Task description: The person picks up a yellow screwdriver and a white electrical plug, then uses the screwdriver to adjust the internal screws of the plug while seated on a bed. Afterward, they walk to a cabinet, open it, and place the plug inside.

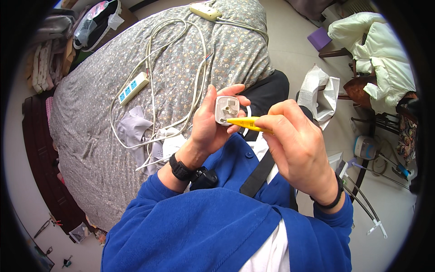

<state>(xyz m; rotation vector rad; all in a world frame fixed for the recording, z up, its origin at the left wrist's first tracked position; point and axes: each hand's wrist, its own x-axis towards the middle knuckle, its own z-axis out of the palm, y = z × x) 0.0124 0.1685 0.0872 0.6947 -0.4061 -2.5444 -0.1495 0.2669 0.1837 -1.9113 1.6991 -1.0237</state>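
Observation:
My left hand point(206, 124) cradles a white, rounded-square power plug point(221, 107) in its fingers, with the plug's inner or pin face turned up. A yellow, tapered, pen-like tool point(248, 123) is pinched between the thumb and fingers of my right hand point(297, 149). Its tip rests at or just over the lower edge of the plug; whether they touch I cannot tell. Part of a white cord shows beside the left fingers. Both hands are above my lap, close to the bed's edge.
On the flowered bedspread point(108, 81) lie a looped white cable point(151, 59), a power strip point(134, 89), a second strip point(205, 12) and grey cloth point(134, 124). To the right are a white bag point(318, 95), a purple box point(319, 39) and a pale padded jacket point(385, 59) over a chair.

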